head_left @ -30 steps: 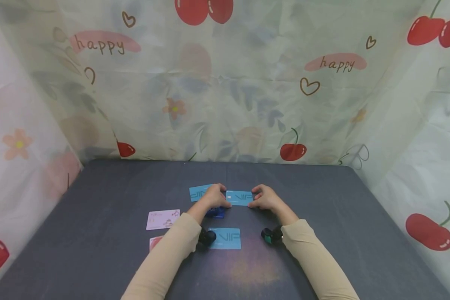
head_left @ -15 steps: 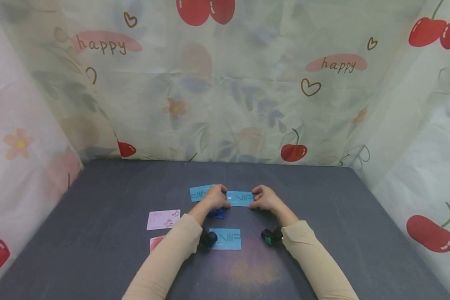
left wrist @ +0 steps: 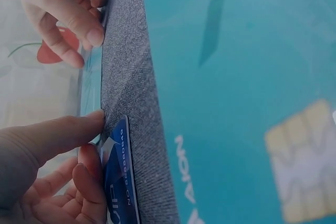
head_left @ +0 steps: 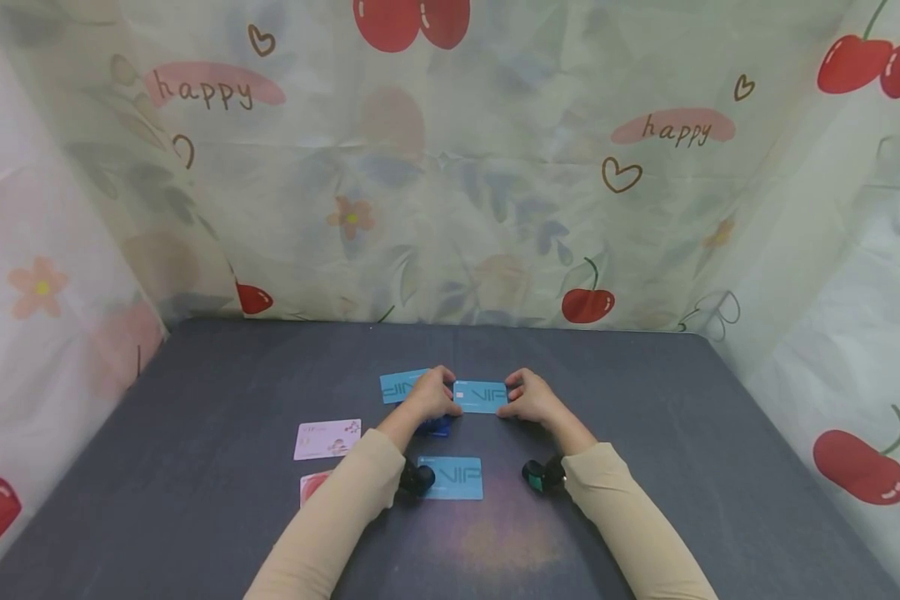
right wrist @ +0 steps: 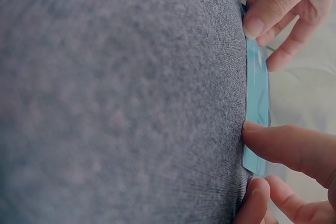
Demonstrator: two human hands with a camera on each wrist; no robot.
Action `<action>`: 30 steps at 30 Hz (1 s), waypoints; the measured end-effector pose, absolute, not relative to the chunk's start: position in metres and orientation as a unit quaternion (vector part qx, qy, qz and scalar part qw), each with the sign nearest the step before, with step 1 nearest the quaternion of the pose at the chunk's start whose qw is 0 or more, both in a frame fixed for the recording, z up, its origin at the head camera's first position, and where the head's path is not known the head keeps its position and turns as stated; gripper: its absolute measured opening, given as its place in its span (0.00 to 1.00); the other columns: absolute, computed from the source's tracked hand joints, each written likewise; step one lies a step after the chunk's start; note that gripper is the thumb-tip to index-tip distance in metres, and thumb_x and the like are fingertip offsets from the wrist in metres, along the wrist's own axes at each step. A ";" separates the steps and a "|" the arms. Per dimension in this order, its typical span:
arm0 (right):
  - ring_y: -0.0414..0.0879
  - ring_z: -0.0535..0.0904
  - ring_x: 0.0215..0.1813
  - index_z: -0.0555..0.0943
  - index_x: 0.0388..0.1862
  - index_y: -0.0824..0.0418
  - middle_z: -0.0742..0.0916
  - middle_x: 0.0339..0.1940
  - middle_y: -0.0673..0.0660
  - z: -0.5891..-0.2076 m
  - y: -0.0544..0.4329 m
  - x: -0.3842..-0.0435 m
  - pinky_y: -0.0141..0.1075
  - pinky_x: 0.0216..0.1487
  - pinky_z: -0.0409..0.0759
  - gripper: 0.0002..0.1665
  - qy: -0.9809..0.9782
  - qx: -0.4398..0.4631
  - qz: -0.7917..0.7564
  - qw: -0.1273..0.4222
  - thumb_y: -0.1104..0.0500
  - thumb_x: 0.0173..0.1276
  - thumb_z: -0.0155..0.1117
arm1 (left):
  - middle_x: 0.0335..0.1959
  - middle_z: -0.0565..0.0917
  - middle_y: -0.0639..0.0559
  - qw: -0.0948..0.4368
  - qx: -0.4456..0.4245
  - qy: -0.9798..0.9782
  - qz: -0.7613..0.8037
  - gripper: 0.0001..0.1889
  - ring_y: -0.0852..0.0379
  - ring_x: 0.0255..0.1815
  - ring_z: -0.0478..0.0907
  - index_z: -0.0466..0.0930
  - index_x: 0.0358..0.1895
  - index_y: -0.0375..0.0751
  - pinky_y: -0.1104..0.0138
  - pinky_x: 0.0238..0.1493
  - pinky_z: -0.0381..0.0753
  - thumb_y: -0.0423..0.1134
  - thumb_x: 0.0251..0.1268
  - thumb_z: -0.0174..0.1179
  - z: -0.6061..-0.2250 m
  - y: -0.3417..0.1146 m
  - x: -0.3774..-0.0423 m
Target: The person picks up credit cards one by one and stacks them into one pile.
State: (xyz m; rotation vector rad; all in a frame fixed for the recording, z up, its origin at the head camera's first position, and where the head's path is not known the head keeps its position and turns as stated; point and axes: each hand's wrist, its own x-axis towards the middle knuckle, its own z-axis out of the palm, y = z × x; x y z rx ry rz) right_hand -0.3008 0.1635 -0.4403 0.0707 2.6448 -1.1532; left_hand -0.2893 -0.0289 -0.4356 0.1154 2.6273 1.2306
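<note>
A light-blue VIP card (head_left: 480, 397) lies flat toward the back of the dark table, with a hand at each short end. My left hand (head_left: 431, 393) holds its left end, thumb by the near corner and fingers by the far one. Mirroring this, my right hand (head_left: 531, 395) holds the right end; in the right wrist view the thumb (right wrist: 286, 142) rests over the card's edge. Just below the left hand is a dark-blue card (head_left: 439, 427), partly hidden by it; its printed number shows in the left wrist view. A tilted light-blue card (head_left: 400, 387) sits left of that hand.
Nearer on the table (head_left: 615, 367) lies another light-blue VIP card (head_left: 453, 478), beside the left wrist's black camera (head_left: 417, 477). At left are a pale pink card (head_left: 327, 439) and a red-pink card (head_left: 313, 485) partly under the sleeve. A patterned curtain (head_left: 450, 200) borders the back.
</note>
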 end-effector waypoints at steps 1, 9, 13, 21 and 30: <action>0.47 0.73 0.33 0.70 0.51 0.65 0.77 0.34 0.57 -0.440 0.163 -0.301 0.32 0.31 0.71 0.30 0.909 0.025 -0.396 0.127 0.66 0.50 0.72 | 0.40 0.81 0.43 0.117 0.040 0.898 0.421 0.28 0.51 0.35 0.77 0.70 0.55 0.36 0.61 0.41 0.77 0.32 0.49 0.68 -0.436 -0.029 -0.289; 0.47 0.74 0.36 0.70 0.51 0.65 0.79 0.36 0.58 -0.442 0.163 -0.301 0.32 0.34 0.71 0.30 0.912 0.029 -0.389 0.123 0.65 0.50 0.73 | 0.40 0.80 0.43 0.115 0.031 0.895 0.431 0.28 0.51 0.36 0.77 0.69 0.56 0.37 0.60 0.42 0.77 0.31 0.49 0.69 -0.437 -0.028 -0.288; 0.47 0.74 0.36 0.70 0.51 0.64 0.80 0.38 0.59 -0.441 0.163 -0.300 0.32 0.35 0.71 0.30 0.910 0.031 -0.395 0.123 0.65 0.50 0.73 | 0.39 0.80 0.43 0.113 0.028 0.893 0.435 0.27 0.51 0.34 0.76 0.69 0.55 0.37 0.60 0.40 0.76 0.31 0.49 0.68 -0.436 -0.027 -0.288; 0.47 0.75 0.36 0.69 0.51 0.64 0.80 0.40 0.61 -0.439 0.166 -0.299 0.33 0.35 0.73 0.30 0.905 0.020 -0.408 0.116 0.65 0.51 0.72 | 0.38 0.79 0.44 0.109 0.047 0.887 0.447 0.27 0.52 0.31 0.76 0.69 0.57 0.38 0.63 0.33 0.74 0.31 0.51 0.67 -0.431 -0.030 -0.288; 0.48 0.75 0.37 0.69 0.52 0.64 0.80 0.40 0.62 -0.433 0.166 -0.295 0.34 0.36 0.73 0.30 0.905 0.007 -0.411 0.108 0.65 0.51 0.72 | 0.38 0.80 0.43 0.098 0.055 0.880 0.461 0.28 0.55 0.31 0.75 0.69 0.57 0.38 0.66 0.33 0.73 0.30 0.51 0.67 -0.427 -0.033 -0.286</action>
